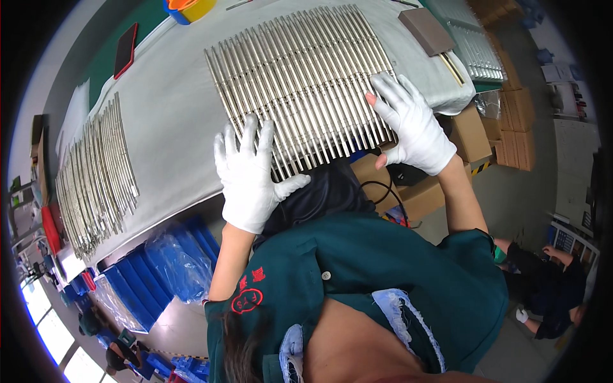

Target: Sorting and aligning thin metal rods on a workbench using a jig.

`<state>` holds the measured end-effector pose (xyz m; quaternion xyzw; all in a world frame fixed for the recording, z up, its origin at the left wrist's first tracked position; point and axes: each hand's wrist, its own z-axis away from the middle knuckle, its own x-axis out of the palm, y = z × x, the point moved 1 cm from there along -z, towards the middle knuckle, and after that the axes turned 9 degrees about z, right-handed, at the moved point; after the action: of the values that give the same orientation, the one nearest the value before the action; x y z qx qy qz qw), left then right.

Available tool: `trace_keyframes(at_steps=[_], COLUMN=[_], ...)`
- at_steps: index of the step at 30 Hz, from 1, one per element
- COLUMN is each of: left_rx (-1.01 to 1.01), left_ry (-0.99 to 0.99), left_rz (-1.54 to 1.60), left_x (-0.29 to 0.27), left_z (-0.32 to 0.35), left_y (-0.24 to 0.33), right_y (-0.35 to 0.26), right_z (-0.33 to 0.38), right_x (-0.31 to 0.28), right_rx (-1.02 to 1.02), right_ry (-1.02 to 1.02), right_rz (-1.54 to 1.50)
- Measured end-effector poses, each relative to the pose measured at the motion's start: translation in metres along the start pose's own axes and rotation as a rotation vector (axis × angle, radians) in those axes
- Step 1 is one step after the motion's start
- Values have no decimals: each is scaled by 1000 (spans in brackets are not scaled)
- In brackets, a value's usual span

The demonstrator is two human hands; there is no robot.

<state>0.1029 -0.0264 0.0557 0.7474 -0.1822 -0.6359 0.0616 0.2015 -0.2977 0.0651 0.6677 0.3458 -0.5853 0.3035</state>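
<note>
Gloves, white, on both hands. Left hand [250, 171] flat, fingers spread wide, gripping nothing, pressing on near edge of shiny metal rods [300, 83]. Right hand [410, 124] flat too, on rods' right side. Rods side by side on grey cloth [172, 108] over bench [108, 54].

A batch of slim, shiny silver metal rods [300, 76] lies flat in one tight layer, side by side and parallel, on the grey cloth-covered table [172, 108]. The row spans the table's middle, the rods' near ends reaching just past its near edge, far ends towards the far edge.
</note>
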Motion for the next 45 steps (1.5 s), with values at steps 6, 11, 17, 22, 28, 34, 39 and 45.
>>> trace_keyframes(at_steps=[6,11,17,22,28,34,39,45], left_rx=[0,-8,-23,-58,25,76,95,125], left_ry=[15,33,94,73,4,39,111,187], left_rz=[16,19,261,4,133,189,196,205], left_x=[1,1,-13,-25,-20,-13,3,14], left_z=[-2,-2,-5,-21,-26,-34,-44,-39], left_y=[2,-1,-29,-62,-74,-72,-60,-50], right_y=[-3,1,9,-4,22,80,73,16], right_z=[-9,-14,-56,-94,-80,-41,-44,-97], right_x=[1,-2,-7,5,8,14,15,-3], right_rx=[-22,-68,-177,-190,-56,51,72,-82], right_ry=[-36,-11,54,-20,-26,2,-8,93], right_rz=[37,-35,-89,68,141,90,85,16])
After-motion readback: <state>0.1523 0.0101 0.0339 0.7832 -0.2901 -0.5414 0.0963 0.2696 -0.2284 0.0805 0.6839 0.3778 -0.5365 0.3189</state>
